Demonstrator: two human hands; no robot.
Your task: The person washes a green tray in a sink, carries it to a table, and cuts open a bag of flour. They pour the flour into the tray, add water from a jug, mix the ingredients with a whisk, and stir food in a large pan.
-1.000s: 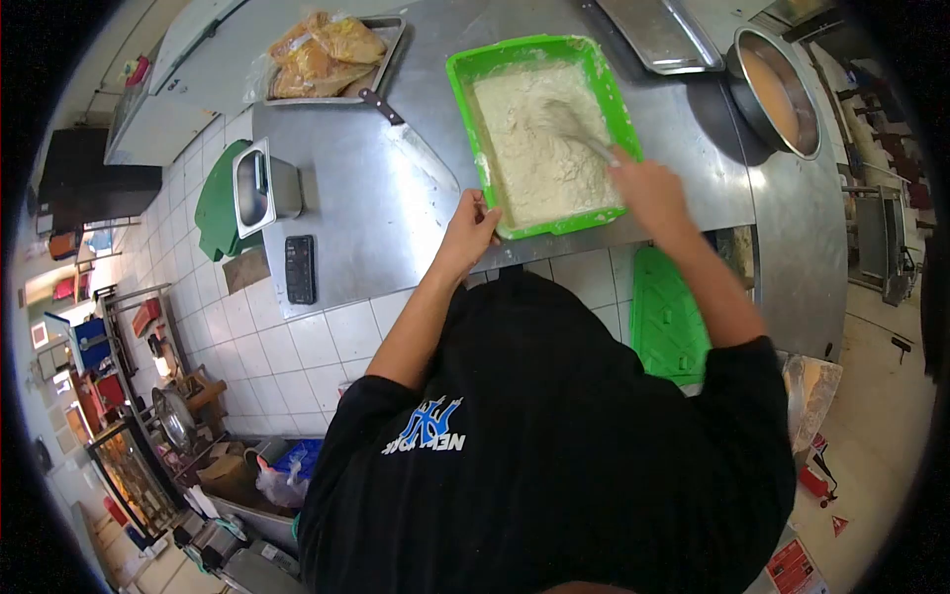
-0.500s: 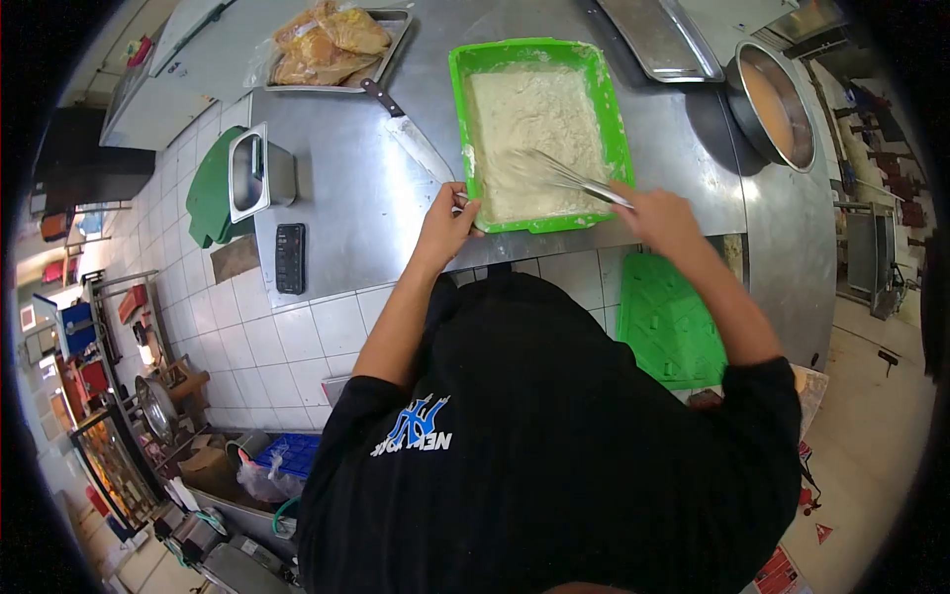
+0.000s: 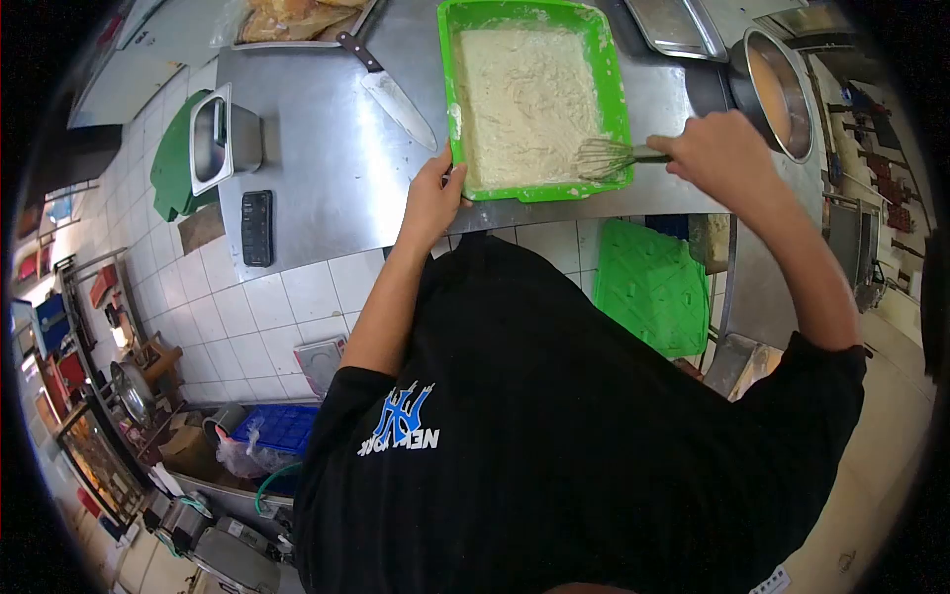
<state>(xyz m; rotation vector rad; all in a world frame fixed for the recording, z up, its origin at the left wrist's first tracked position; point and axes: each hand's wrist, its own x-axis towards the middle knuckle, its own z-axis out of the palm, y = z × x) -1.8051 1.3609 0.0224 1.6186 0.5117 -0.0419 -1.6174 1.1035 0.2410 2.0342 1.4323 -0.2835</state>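
Observation:
A green rectangular tub (image 3: 616, 94) holding pale, thick batter (image 3: 524, 104) stands on the steel table. My left hand (image 3: 433, 198) grips the tub's near left corner, fingers closed on its rim. My right hand (image 3: 722, 158) is closed round the handle of a wire whisk (image 3: 606, 158). The whisk's wires rest in the batter at the tub's near right corner, and its handle crosses the right rim. Left of the tub lies a large knife (image 3: 398, 104) with a dark handle, its tip pointing toward the tub.
On the steel table (image 3: 317, 148) are a black phone-like device (image 3: 256, 229) near the left edge, a steel container (image 3: 210, 139), and a tray with bagged meat (image 3: 297, 20). A metal tray (image 3: 678, 28) and a bowl of orange liquid (image 3: 772, 94) stand at the right.
My right hand has moved right with the whisk, from the batter's middle to the near right corner. The camera view has shifted a little. My left hand still holds the tub.

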